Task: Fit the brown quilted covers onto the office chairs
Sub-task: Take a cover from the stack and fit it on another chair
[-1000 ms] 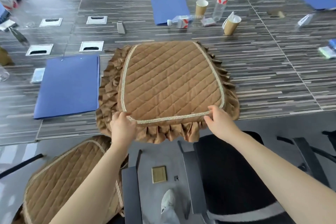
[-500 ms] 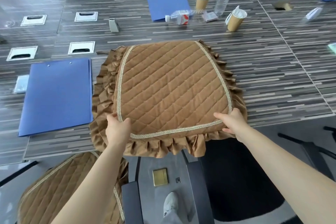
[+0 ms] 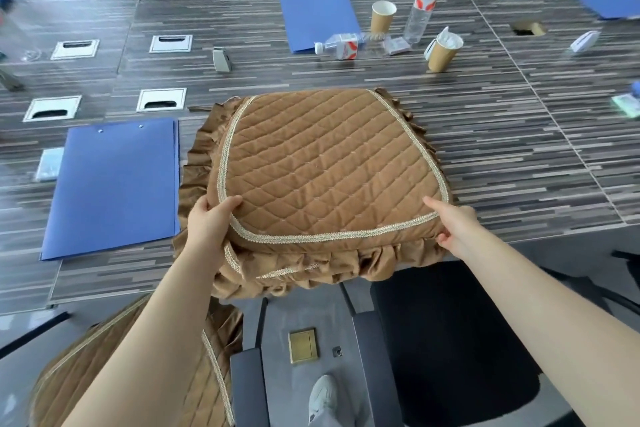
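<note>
A brown quilted cover (image 3: 325,170) with gold trim and a ruffled skirt lies on the striped table (image 3: 485,156), its near edge lifted and hanging over the table's front. My left hand (image 3: 209,227) grips its near left corner, thumb on top. My right hand (image 3: 453,229) holds the near right corner, fingers curled under the ruffle. Below right stands a bare black office chair (image 3: 450,340). At the lower left a second chair wears a brown quilted cover (image 3: 194,388), partly hidden by my left forearm.
A blue folder (image 3: 110,184) lies left of the cover, another blue folder (image 3: 318,17) behind it. Paper cups (image 3: 382,15), a standing water bottle (image 3: 424,0) and a toppled bottle (image 3: 341,45) sit at the back. A dark armrest (image 3: 247,388) and my shoe (image 3: 323,399) are below.
Both hands have pulled the cover's near edge toward me and lifted it, so the front ruffle now bunches and hangs past the table edge. My left thumb has moved onto the quilted top.
</note>
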Demonstrator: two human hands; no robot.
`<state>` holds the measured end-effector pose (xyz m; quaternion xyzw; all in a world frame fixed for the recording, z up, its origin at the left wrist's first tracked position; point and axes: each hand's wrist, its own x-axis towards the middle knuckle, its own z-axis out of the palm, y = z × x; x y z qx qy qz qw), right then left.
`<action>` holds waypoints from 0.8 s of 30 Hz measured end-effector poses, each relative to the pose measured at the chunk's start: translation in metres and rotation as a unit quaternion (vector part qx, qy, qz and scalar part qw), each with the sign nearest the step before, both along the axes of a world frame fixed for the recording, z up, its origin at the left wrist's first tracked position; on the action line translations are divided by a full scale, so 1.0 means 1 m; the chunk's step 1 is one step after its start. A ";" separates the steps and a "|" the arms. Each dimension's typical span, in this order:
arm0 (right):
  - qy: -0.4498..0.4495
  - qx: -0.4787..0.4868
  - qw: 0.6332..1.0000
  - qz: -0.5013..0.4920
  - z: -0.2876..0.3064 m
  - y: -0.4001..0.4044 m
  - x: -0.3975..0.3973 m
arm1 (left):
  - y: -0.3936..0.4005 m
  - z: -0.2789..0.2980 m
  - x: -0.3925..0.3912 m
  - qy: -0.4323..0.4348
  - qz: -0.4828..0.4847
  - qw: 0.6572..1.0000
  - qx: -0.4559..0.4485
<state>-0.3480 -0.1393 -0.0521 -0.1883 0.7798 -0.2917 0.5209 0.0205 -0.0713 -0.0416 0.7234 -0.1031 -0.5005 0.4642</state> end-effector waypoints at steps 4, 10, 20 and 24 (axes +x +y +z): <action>-0.062 -0.039 0.997 -0.003 0.023 -0.014 -0.007 | 0.000 0.015 -0.005 -0.070 -0.012 0.996 -0.060; 0.005 -0.157 0.988 0.005 0.052 -0.008 -0.008 | 0.020 0.032 -0.035 -0.184 -0.017 0.976 -0.118; 0.073 -0.262 0.959 0.078 0.062 0.049 -0.078 | 0.096 0.034 -0.119 -0.286 0.010 0.951 -0.117; 0.039 -0.279 0.956 0.089 0.066 0.078 -0.145 | 0.136 0.042 -0.189 -0.302 0.025 0.946 -0.115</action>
